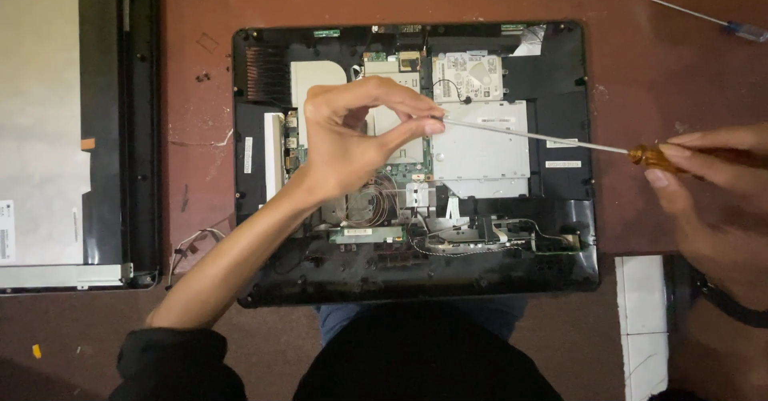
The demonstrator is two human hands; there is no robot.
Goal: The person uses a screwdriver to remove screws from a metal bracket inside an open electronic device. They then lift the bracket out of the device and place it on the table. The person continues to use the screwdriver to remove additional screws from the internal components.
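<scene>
head view: an opened computer case [416,161] lies flat on a reddish-brown table [200,17], its black frame around bare boards, a silver metal plate [480,149] and a small hard drive [468,77] at the far side. the left hand [352,141] hovers over the middle of the case, thumb and fingertips pinched narrow on the tip end of a long screwdriver [560,139]. the thin shaft runs right from that pinch, across the metal plate and out past the case's right edge. the right hand [712,185] is at the right, beyond the case, fingers closed around the screwdriver's amber handle. a dark band sits on that wrist. a round coil of thin wire [376,201] lies just near of the left hand, by a narrow green board. to the left, well apart from the case, rests a flat screen panel [48,129] in a dark frame. a second, blue-handled screwdriver [708,18] lies on the table at the far right.
</scene>
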